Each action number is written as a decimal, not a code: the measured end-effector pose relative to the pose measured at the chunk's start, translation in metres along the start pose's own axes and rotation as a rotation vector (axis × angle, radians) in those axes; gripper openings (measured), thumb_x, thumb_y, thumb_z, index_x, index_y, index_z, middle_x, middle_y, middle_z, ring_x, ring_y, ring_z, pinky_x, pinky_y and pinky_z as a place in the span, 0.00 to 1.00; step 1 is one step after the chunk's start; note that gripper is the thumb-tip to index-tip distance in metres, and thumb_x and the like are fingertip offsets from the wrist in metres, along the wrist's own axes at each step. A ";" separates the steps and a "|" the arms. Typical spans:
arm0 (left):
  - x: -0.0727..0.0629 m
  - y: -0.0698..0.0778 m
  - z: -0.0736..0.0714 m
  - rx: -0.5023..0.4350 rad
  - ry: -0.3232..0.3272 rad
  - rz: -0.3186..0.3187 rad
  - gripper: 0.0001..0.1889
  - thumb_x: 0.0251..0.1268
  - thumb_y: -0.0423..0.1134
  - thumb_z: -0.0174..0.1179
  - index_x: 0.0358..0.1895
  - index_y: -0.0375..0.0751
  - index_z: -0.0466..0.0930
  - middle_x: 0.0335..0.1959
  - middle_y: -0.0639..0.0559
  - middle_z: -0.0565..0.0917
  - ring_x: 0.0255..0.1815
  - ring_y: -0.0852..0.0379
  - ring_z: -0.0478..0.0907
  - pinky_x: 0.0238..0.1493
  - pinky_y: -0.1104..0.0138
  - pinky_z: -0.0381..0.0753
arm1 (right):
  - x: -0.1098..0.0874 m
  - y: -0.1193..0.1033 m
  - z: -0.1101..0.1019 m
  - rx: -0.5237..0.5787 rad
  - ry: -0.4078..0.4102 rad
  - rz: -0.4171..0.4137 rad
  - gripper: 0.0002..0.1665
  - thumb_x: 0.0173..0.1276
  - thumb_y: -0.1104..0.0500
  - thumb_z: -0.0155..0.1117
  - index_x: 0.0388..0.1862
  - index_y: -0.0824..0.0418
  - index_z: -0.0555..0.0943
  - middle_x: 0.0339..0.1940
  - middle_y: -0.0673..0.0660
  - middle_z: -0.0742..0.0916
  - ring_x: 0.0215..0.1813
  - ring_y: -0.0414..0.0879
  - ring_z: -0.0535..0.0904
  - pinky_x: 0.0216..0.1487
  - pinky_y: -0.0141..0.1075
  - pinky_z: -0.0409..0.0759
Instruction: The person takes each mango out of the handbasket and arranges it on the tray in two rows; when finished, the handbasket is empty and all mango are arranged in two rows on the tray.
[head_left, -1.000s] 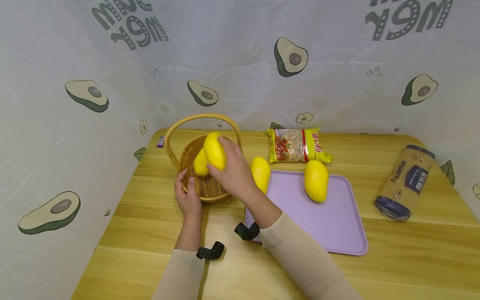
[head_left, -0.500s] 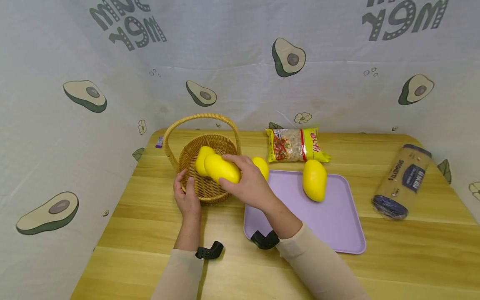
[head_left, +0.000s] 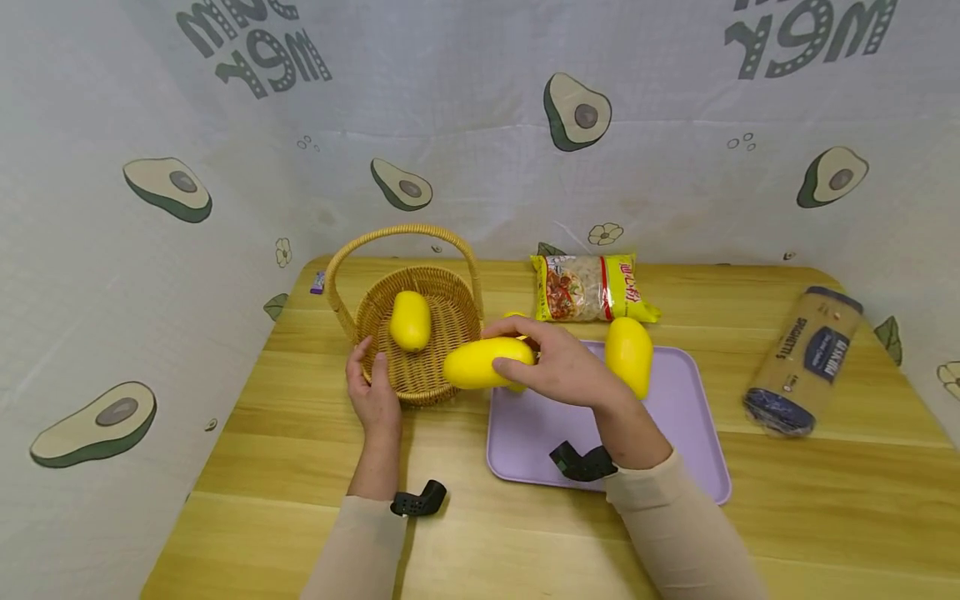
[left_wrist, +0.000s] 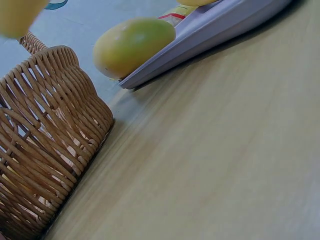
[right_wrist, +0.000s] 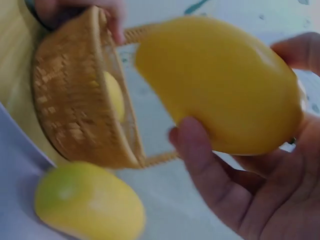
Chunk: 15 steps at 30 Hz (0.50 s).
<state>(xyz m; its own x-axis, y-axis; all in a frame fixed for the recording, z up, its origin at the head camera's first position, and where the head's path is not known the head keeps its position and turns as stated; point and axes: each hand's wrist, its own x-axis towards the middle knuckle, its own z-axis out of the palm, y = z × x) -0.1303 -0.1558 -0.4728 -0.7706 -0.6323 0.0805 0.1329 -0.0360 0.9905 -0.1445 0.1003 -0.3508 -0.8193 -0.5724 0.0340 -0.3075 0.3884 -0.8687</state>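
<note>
Well, right grip (head_left: 564, 365) snug around 1 yellow mango (head_left: 478, 364), left grip (head_left: 377, 398) around basket rim (head_left: 422, 397)

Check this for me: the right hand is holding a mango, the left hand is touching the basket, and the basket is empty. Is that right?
Not quite: the basket isn't empty. The head view shows one mango lying inside it. The right hand is holding another mango, and the left hand is touching the basket.
</note>
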 end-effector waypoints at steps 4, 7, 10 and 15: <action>0.000 0.001 0.000 0.002 -0.016 0.001 0.19 0.77 0.36 0.52 0.66 0.36 0.73 0.72 0.48 0.71 0.82 0.51 0.56 0.83 0.55 0.48 | -0.010 0.005 -0.020 0.001 -0.073 0.044 0.19 0.75 0.53 0.63 0.63 0.52 0.80 0.56 0.59 0.83 0.42 0.49 0.83 0.44 0.40 0.85; 0.000 0.001 -0.001 0.006 -0.028 -0.004 0.20 0.77 0.36 0.51 0.67 0.36 0.72 0.73 0.48 0.70 0.82 0.52 0.54 0.84 0.55 0.47 | -0.016 0.010 -0.033 0.023 -0.096 0.102 0.20 0.75 0.52 0.64 0.64 0.52 0.79 0.55 0.61 0.83 0.40 0.49 0.85 0.46 0.40 0.86; 0.000 0.000 -0.002 0.010 -0.035 -0.009 0.20 0.77 0.37 0.51 0.67 0.36 0.71 0.73 0.49 0.69 0.83 0.52 0.53 0.84 0.54 0.46 | -0.022 0.012 -0.044 -0.027 -0.085 0.114 0.25 0.69 0.52 0.70 0.64 0.49 0.78 0.51 0.59 0.84 0.42 0.50 0.82 0.45 0.40 0.83; 0.000 0.001 -0.001 0.008 -0.030 -0.009 0.20 0.77 0.36 0.51 0.67 0.36 0.72 0.73 0.48 0.70 0.83 0.51 0.54 0.84 0.54 0.47 | -0.030 0.015 -0.054 -0.138 -0.046 0.067 0.34 0.62 0.52 0.77 0.67 0.47 0.75 0.50 0.56 0.82 0.45 0.52 0.76 0.43 0.40 0.79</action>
<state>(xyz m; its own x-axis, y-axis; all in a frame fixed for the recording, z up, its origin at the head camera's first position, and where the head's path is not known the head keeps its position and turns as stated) -0.1291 -0.1565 -0.4722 -0.7900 -0.6085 0.0749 0.1212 -0.0354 0.9920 -0.1509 0.1628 -0.3382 -0.8178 -0.5736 -0.0472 -0.3191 0.5201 -0.7923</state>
